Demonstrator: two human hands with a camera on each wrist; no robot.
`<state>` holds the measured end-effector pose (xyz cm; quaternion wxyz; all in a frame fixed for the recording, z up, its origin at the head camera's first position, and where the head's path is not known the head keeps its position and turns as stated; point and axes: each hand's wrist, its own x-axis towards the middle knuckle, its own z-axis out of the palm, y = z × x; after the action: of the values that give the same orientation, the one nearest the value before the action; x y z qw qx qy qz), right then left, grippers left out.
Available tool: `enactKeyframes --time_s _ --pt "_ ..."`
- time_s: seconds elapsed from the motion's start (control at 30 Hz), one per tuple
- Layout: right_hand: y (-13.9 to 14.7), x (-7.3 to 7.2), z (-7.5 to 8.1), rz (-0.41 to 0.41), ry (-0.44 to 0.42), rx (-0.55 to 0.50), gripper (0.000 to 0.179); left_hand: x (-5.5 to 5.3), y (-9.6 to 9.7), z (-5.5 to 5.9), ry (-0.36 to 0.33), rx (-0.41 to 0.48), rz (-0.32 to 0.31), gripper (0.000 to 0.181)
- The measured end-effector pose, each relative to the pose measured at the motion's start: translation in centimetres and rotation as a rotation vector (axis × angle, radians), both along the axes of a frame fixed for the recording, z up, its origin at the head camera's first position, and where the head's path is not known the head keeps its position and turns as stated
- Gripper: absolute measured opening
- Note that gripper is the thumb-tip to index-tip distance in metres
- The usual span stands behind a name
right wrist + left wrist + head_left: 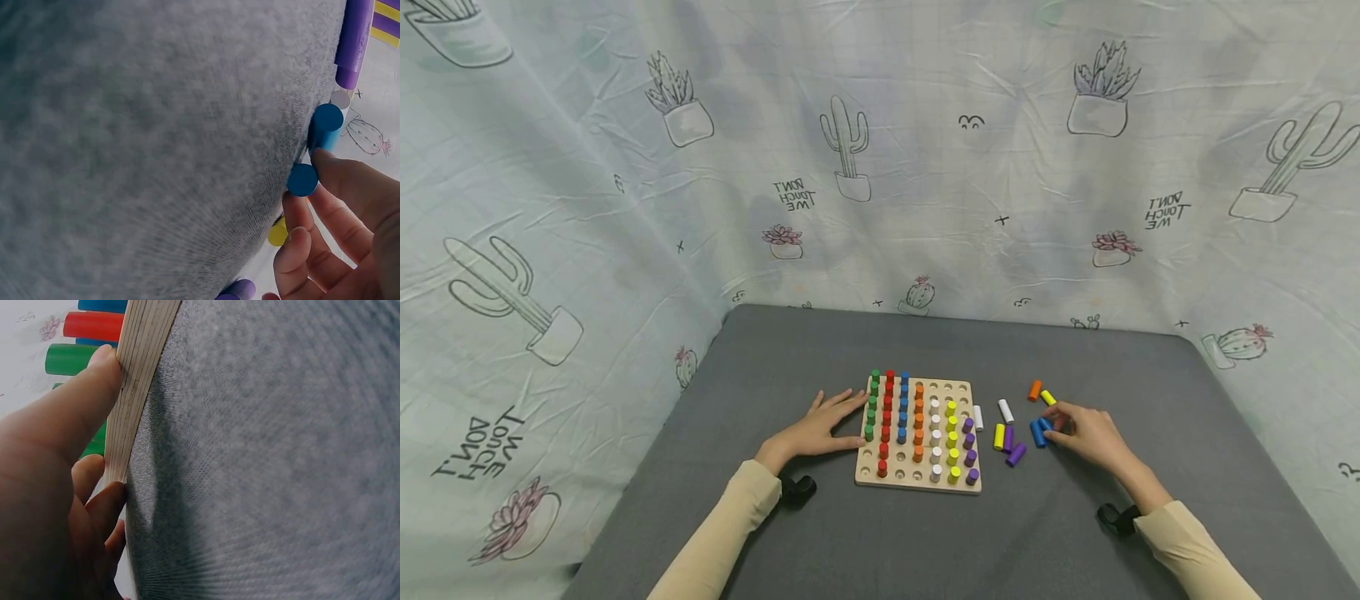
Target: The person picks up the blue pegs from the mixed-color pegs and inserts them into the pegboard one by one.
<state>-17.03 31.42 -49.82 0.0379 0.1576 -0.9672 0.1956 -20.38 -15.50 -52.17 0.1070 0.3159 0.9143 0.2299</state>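
A wooden pegboard [925, 485] holds rows of green, red, blue, orange, white, yellow and purple pegs. My left hand [820, 427] rests at its left edge, fingers extended; in the left wrist view the thumb presses the board's side next to a green peg [69, 359]. To the right of the board, my right hand [1093, 433] pinches a blue peg [302, 180] between thumb and fingers, low over the grey table. A second blue peg [1037, 433] lies right beside it.
Loose pegs lie between the board and my right hand: white [1005, 411], yellow [999, 437] and purple [1017, 454]. Farther back are an orange peg [1035, 390] and another yellow peg [1048, 397]. A cactus-print cloth [910, 167] hangs behind the table [805, 342].
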Motion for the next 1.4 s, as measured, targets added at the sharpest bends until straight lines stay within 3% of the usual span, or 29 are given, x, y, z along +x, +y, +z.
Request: enactKeyframes --time_s 0.43,1.4 --pt "-0.1 0.1 0.3 0.028 0.026 0.008 0.029 0.0 0.0 -0.2 -0.005 0.000 0.008 0.080" --pt "-1.4 -1.0 1.6 -0.021 0.046 -0.013 0.027 0.3 0.0 0.4 0.017 0.015 -0.003 0.079"
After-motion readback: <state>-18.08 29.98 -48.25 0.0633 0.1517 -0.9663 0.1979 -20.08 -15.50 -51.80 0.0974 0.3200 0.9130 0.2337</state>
